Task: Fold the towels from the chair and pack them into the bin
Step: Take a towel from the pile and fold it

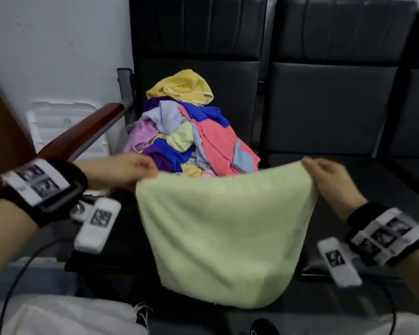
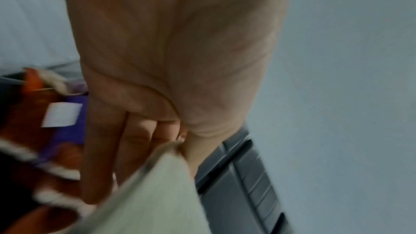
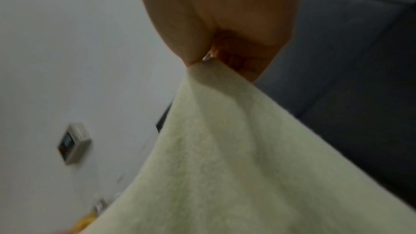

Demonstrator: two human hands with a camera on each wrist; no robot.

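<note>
The left hand and right hand each pinch a top corner of a pale green terry towel, spread hanging before the heap of coloured towels on the black padded chair. No writing is legible — the wristband markers are blurred — and both wrist views are smeared.

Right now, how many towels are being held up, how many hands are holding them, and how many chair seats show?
Light green towel held up: 1
Hands gripping it, left hand and right hand: 2
Black chair seats in view: 3
Total: 6
</note>
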